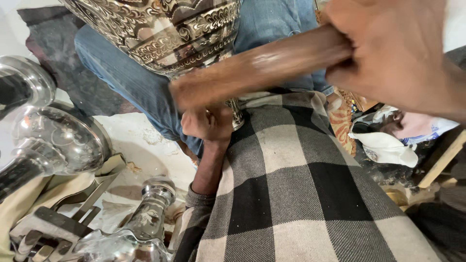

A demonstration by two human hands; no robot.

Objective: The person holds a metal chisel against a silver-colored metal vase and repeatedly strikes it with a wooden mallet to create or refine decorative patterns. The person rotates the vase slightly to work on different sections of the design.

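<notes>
**Engraved metal vessel steadied in the lap while a wooden handle is held above it**

A large engraved metal vessel [160,34], silver with dark scrolling patterns, fills the top of the view. It rests between the person's knees against blue jeans [121,82], which looks like a way to keep its round body from rolling. A black-and-white checked cloth [291,194] covers the lap below it, probably as padding.

The right hand [393,53] has its fingers wrapped tight around one end of a thick wooden handle [257,65]. Its long axis runs almost level across the view, the free end pointing left and slightly down, just above the vessel's narrow base. The handle is blurred.

The left hand [206,123] sits under the base, fingers curled in and pinching what seems a small tool against the metal; it is too hidden to name.

Polished silver pieces [53,140] lie at the left.
</notes>
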